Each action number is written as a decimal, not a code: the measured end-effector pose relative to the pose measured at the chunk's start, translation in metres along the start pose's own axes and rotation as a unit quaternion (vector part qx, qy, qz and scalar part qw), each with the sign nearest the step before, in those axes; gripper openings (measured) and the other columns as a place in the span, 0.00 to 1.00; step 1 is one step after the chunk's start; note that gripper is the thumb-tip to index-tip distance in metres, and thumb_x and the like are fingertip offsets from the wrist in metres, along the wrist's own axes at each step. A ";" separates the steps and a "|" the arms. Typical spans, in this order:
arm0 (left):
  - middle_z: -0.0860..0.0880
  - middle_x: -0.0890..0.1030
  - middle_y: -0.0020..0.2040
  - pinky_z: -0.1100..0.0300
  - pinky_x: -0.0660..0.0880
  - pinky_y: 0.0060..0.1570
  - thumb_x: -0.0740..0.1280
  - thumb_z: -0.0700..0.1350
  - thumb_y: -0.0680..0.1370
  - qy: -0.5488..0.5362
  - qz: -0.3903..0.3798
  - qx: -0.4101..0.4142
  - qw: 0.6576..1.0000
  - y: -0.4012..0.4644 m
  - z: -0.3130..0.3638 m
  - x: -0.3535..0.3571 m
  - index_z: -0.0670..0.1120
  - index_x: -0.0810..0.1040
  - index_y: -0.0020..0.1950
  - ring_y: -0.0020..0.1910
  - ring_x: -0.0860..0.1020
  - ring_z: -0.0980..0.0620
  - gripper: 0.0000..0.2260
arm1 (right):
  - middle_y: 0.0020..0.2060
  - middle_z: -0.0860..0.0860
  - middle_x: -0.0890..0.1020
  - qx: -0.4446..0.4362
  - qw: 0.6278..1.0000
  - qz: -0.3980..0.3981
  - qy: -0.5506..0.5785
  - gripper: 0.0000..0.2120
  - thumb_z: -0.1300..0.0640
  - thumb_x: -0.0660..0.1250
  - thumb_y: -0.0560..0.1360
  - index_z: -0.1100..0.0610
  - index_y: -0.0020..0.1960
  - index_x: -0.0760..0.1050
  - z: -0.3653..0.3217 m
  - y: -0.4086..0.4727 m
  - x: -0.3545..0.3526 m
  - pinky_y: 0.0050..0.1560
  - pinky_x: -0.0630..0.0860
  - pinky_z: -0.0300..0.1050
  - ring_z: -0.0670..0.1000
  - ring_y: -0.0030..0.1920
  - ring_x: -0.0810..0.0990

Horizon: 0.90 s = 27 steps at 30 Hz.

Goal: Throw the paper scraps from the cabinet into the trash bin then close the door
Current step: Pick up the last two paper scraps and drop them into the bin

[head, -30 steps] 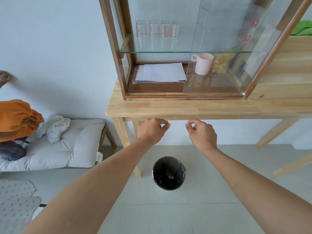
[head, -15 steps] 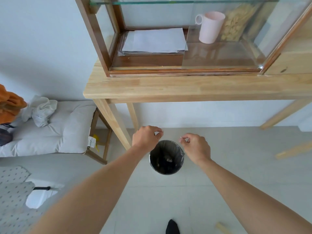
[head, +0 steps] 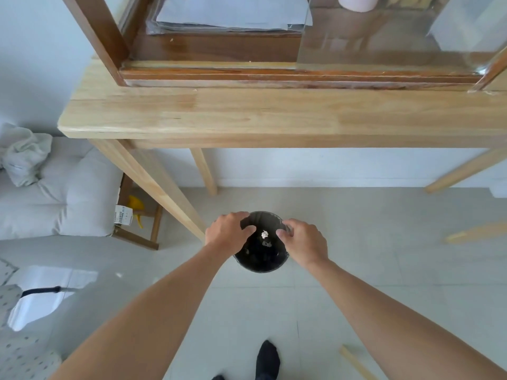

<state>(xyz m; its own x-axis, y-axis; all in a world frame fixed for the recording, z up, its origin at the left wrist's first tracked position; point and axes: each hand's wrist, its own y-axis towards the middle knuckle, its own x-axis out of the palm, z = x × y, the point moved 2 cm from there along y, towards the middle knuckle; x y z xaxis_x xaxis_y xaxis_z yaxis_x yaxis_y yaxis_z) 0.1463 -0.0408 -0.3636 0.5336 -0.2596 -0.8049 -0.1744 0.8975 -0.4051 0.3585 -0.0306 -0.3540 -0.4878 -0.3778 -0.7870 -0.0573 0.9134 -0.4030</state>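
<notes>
Two bare hands hang over a small round black trash bin (head: 260,263) standing on pale floor tiles. Left hand (head: 229,231) covers the bin's left rim, its fingers curled downward and loosely parted, pinching nothing I can make out. Right hand (head: 304,242) sits over the right rim, fingers likewise bent and slightly apart, with nothing visible between them. Between the two hands a small white paper scrap (head: 264,234) shows against the dark inside of the bin, and another pale bit (head: 266,244) lies just below it. Beyond the bin stands a light wooden table (head: 247,116), and on it a dark-framed glass cabinet (head: 219,75) with its glass door (head: 384,31) slid to the right, leaving the left side open. A stack of white paper sheets (head: 233,12) lies inside.
</notes>
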 end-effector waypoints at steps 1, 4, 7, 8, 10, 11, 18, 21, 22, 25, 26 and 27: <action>0.54 0.84 0.52 0.47 0.80 0.52 0.66 0.62 0.78 0.000 -0.002 -0.003 1.000 0.000 -0.001 -0.001 0.63 0.75 0.71 0.55 0.81 0.46 0.21 | 0.53 0.49 0.88 0.001 1.000 0.000 -0.004 0.19 0.42 0.66 0.82 0.46 0.70 0.81 0.001 0.001 -0.001 0.55 0.81 0.50 0.56 0.57 0.85; 0.54 0.84 0.51 0.46 0.81 0.51 0.66 0.63 0.77 -0.002 -0.002 -0.014 1.000 -0.002 -0.004 -0.009 0.63 0.75 0.70 0.53 0.81 0.46 0.21 | 0.54 0.48 0.89 0.009 1.000 0.005 -0.003 0.21 0.41 0.66 0.82 0.46 0.72 0.79 0.001 0.001 -0.009 0.55 0.79 0.49 0.56 0.58 0.86; 0.53 0.85 0.53 0.44 0.81 0.52 0.65 0.65 0.77 0.003 0.002 -0.019 1.000 -0.008 -0.004 -0.022 0.63 0.73 0.73 0.54 0.82 0.46 0.25 | 0.50 0.49 0.88 0.013 1.000 0.021 -0.006 0.20 0.41 0.66 0.81 0.50 0.67 0.81 -0.002 -0.002 -0.021 0.53 0.80 0.50 0.58 0.54 0.86; 0.53 0.85 0.53 0.44 0.81 0.52 0.65 0.66 0.77 0.004 0.002 -0.017 1.000 -0.010 -0.003 -0.027 0.62 0.73 0.73 0.53 0.82 0.46 0.25 | 0.48 0.49 0.88 0.012 1.000 0.027 -0.008 0.20 0.41 0.66 0.81 0.52 0.66 0.81 -0.004 -0.005 -0.026 0.53 0.81 0.51 0.58 0.53 0.86; 0.53 0.85 0.54 0.45 0.82 0.51 0.64 0.67 0.77 0.005 0.005 -0.010 1.000 -0.017 0.001 -0.039 0.63 0.72 0.74 0.52 0.83 0.47 0.26 | 0.49 0.49 0.89 0.013 0.999 0.033 -0.001 0.22 0.40 0.65 0.81 0.51 0.69 0.80 -0.011 -0.012 -0.037 0.55 0.82 0.52 0.58 0.55 0.86; 0.53 0.85 0.55 0.45 0.82 0.51 0.64 0.67 0.77 0.007 0.009 -0.005 1.000 -0.022 0.003 -0.047 0.63 0.72 0.74 0.52 0.83 0.47 0.26 | 0.51 0.49 0.89 0.012 0.999 0.035 0.004 0.23 0.40 0.65 0.81 0.49 0.71 0.79 -0.014 -0.017 -0.044 0.57 0.82 0.53 0.58 0.57 0.86; 0.52 0.85 0.56 0.47 0.80 0.52 0.64 0.66 0.78 0.029 0.059 0.041 0.997 -0.066 0.024 -0.116 0.61 0.72 0.75 0.54 0.82 0.47 0.26 | 0.53 0.48 0.89 -0.007 0.996 0.087 0.014 0.23 0.41 0.64 0.82 0.49 0.74 0.78 -0.051 -0.064 -0.097 0.59 0.80 0.51 0.56 0.59 0.85; 0.51 0.85 0.53 0.49 0.79 0.49 0.64 0.66 0.79 0.032 0.075 0.052 0.995 -0.088 0.032 -0.152 0.62 0.70 0.76 0.54 0.82 0.46 0.26 | 0.54 0.48 0.88 -0.012 0.993 0.111 0.023 0.23 0.40 0.64 0.82 0.48 0.73 0.78 -0.071 -0.087 -0.128 0.58 0.79 0.51 0.56 0.59 0.85; 0.50 0.85 0.53 0.50 0.79 0.48 0.64 0.66 0.79 0.033 0.081 0.056 0.995 -0.095 0.035 -0.164 0.62 0.70 0.76 0.53 0.82 0.46 0.26 | 0.54 0.48 0.88 -0.015 0.992 0.119 0.026 0.23 0.39 0.64 0.82 0.48 0.73 0.78 -0.078 -0.094 -0.138 0.57 0.79 0.50 0.56 0.59 0.85; 0.49 0.84 0.56 0.51 0.79 0.47 0.64 0.66 0.79 0.038 0.110 0.073 0.990 -0.116 0.046 -0.205 0.61 0.70 0.76 0.55 0.81 0.46 0.26 | 0.53 0.48 0.89 -0.026 0.989 0.146 0.027 0.23 0.39 0.64 0.82 0.47 0.72 0.79 -0.103 -0.115 -0.172 0.55 0.77 0.50 0.56 0.59 0.85; 0.50 0.84 0.58 0.51 0.78 0.49 0.64 0.67 0.79 0.042 0.122 0.082 0.988 -0.123 0.051 -0.220 0.61 0.71 0.76 0.57 0.81 0.46 0.26 | 0.51 0.47 0.89 -0.032 0.987 0.154 0.025 0.22 0.39 0.63 0.82 0.47 0.71 0.79 -0.111 -0.121 -0.184 0.55 0.77 0.49 0.56 0.58 0.85; 0.50 0.84 0.59 0.50 0.78 0.51 0.64 0.67 0.79 0.048 0.134 0.091 0.986 -0.129 0.057 -0.236 0.60 0.72 0.75 0.58 0.80 0.45 0.26 | 0.50 0.46 0.89 -0.038 0.986 0.162 0.021 0.21 0.39 0.63 0.82 0.47 0.71 0.79 -0.120 -0.127 -0.196 0.54 0.77 0.49 0.55 0.58 0.85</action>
<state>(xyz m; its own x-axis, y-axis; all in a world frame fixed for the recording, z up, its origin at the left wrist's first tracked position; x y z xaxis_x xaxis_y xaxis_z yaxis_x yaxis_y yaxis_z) 0.0901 -0.0747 -0.0968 0.4064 -0.0283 -0.9133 -0.1434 0.9852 -0.0944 0.3571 -0.0541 -0.0922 -0.5271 -0.0600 -0.8477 0.0433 0.9943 -0.0973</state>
